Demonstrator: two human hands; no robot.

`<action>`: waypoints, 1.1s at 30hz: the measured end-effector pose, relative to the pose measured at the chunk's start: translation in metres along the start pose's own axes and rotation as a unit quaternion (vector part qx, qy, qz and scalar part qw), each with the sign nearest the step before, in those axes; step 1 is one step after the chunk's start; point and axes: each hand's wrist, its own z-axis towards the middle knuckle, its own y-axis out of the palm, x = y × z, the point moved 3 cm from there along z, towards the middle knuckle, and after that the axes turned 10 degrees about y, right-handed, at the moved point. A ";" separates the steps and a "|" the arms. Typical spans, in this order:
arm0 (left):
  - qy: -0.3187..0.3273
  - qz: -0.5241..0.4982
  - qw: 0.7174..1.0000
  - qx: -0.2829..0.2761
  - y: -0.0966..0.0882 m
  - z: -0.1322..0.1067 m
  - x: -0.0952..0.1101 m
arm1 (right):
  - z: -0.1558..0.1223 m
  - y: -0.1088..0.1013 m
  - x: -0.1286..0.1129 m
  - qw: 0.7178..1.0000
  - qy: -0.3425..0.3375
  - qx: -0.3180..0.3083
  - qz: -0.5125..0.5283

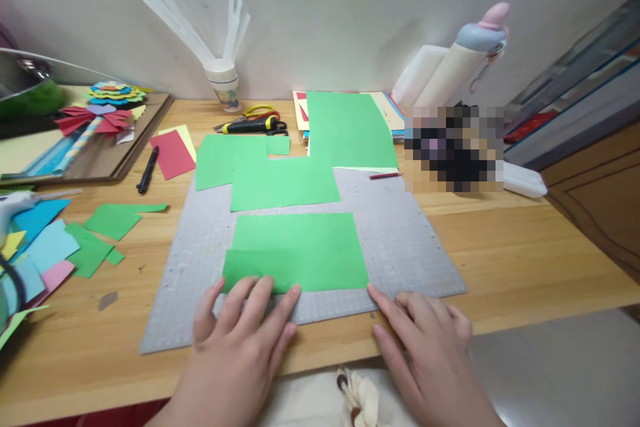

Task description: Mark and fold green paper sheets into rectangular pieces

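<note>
A green paper sheet [300, 260] lies on the grey cutting mat [400, 247] close to its near edge, with a fold or overlapping edge across its left part. My left hand [245, 327] rests with spread fingers on the sheet's lower left edge. At its lower right corner, the index fingertip of my right hand [420, 333] touches the paper; the thumb is apart and the other fingers are curled. Just beyond lie more green paper pieces [285, 183], overlapping on the mat.
A green sheet [350, 130] tops a paper stack at the back. Nearby are a utility knife [253, 125], a paper cup [225, 90] with white strips, a black pen [148, 170] and a bottle [455, 67]. Coloured paper scraps [55, 247] and a glue gun [15, 203] lie left.
</note>
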 end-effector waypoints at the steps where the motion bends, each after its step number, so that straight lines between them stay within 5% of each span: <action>1: 0.006 0.015 1.000 -0.013 -0.003 -0.005 -0.004 | 0.000 0.000 0.000 1.000 0.003 0.002 0.003; 15: -0.019 0.067 0.992 -0.107 -0.016 -0.066 -0.047 | 0.001 0.001 0.009 1.000 0.003 -0.006 0.007; 19: -0.036 0.082 0.991 -0.105 -0.023 -0.057 -0.053 | 0.005 -0.003 0.010 1.000 0.000 -0.020 0.022; 24: -0.036 0.023 0.999 -0.034 -0.026 -0.035 -0.045 | 0.026 -0.013 -0.002 0.997 -0.012 -0.012 0.069; 29: 0.030 -0.036 0.999 -0.025 -0.009 -0.018 -0.026 | 0.057 -0.011 -0.035 0.984 -0.141 -0.046 0.101; 33: -0.009 -0.052 0.999 0.000 -0.004 -0.013 -0.024 | 0.072 0.005 -0.052 0.971 -0.212 -0.081 0.078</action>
